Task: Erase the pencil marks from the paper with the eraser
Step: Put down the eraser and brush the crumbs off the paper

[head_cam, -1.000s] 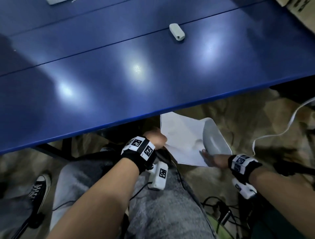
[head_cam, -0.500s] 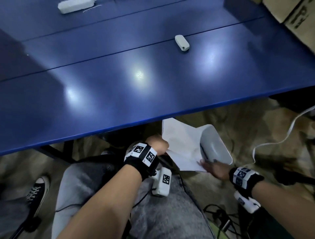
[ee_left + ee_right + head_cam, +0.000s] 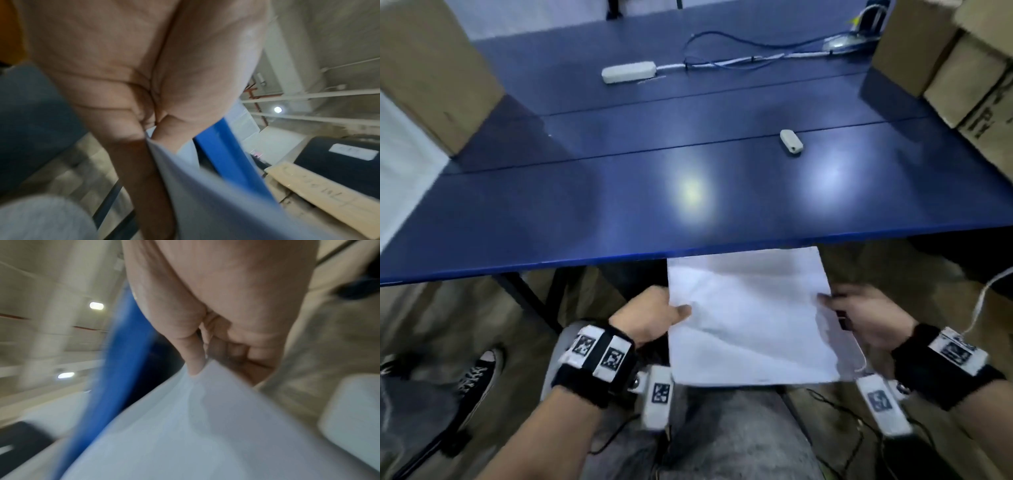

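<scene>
A creased white sheet of paper [image 3: 750, 315] is held flat over my lap, just below the front edge of the blue table [image 3: 619, 219]. My left hand [image 3: 654, 317] pinches its left edge, thumb on top. My right hand [image 3: 859, 315] pinches the right edge; a thin dark object shows between its fingers, too small to identify. In the left wrist view the paper [image 3: 216, 194] runs out from between thumb and fingers. In the right wrist view the paper [image 3: 185, 426] is blurred. A small white eraser [image 3: 791, 142] lies on the table, far right of centre.
A white power strip [image 3: 628, 72] with cables lies at the back of the table. Cardboard boxes stand at the left [image 3: 431, 68] and the right [image 3: 962, 68]. Below the table are my grey trouser legs, a sneaker [image 3: 477, 380] and floor cables.
The paper was curled up on its right side and is now spread flat between both hands. The hands have moved apart and the head view has tilted up over the table.
</scene>
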A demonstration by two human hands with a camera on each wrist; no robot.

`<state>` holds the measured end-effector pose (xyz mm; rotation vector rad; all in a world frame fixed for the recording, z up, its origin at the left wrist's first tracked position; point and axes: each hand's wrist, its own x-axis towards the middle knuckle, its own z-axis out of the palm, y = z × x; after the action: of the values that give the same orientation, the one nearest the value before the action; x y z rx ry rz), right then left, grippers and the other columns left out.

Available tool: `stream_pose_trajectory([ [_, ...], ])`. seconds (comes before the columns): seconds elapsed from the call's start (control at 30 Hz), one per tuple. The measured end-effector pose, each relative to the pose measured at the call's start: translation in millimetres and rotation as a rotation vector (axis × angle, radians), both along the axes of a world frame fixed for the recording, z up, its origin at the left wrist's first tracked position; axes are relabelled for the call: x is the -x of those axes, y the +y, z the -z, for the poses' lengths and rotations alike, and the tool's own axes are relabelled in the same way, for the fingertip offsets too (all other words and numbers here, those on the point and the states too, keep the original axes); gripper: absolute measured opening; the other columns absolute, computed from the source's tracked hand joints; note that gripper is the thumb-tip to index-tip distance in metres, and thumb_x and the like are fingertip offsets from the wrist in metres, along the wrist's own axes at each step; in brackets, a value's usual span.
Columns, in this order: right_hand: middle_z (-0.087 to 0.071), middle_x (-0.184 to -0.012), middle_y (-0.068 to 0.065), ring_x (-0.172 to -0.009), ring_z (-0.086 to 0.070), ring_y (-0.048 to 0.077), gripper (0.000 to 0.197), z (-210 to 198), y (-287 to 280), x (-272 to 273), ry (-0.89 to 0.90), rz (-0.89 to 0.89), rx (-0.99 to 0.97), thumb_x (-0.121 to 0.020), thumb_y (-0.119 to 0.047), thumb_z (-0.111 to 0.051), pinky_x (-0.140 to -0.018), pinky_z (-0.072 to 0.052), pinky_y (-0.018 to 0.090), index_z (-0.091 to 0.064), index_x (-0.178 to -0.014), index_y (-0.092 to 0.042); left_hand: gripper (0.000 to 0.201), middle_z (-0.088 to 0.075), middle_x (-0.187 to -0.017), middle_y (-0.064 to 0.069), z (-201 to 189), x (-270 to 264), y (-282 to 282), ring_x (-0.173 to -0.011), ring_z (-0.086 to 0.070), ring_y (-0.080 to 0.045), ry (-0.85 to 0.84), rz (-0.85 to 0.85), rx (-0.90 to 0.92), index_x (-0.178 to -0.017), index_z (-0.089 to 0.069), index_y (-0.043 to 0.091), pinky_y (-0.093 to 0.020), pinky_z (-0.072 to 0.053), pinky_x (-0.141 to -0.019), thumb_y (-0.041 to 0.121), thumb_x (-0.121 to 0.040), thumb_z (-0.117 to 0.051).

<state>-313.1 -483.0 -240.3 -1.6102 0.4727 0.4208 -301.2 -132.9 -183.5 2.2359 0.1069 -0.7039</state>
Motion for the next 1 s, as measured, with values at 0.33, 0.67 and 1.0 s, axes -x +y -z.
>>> stream_pose_trajectory([
  [0.33, -0.054, -0.056, 0.021, -0.04, -0.035, 0.017, 0.019, -178, 39, 27, -0.433, -0.227, 0.177, -0.087, -0.019, -0.07, -0.039, -0.023, 0.022, -0.07, -0.078, -0.001, 0.02, -0.076, -0.101, 0.003, -139, 30, 69, -0.095, -0.072, -0.018, -0.225, 0.082, 0.16, -0.101, -0.076, 0.018, -0.04, -0.053, -0.092, 0.031, -0.094, -0.062],
  [0.67, -0.059, -0.064, 0.008, -0.054, -0.053, 0.02, 0.023, -207, 103, -225, -0.406, -0.166, 0.635, -0.087, -0.023, -0.071, -0.051, -0.042, 0.023, -0.059, -0.071, -0.012, 0.021, -0.073, -0.101, -0.009, -168, -196, 65, -0.084, -0.063, -0.025, -0.48, -0.281, -0.37, -0.08, -0.065, 0.016, -0.027, -0.044, -0.071, 0.035, -0.081, -0.073],
  [1.0, -0.063, -0.067, 0.009, -0.042, -0.06, 0.021, 0.026, -183, 134, -296, -0.186, -0.183, 0.951, -0.087, -0.02, -0.068, -0.035, -0.042, 0.02, -0.056, -0.07, -0.006, 0.045, -0.068, -0.107, -0.009, -104, -282, 66, -0.096, -0.065, -0.027, -0.303, -0.215, -0.612, -0.104, -0.062, 0.007, -0.028, -0.048, -0.072, 0.047, -0.084, -0.068],
])
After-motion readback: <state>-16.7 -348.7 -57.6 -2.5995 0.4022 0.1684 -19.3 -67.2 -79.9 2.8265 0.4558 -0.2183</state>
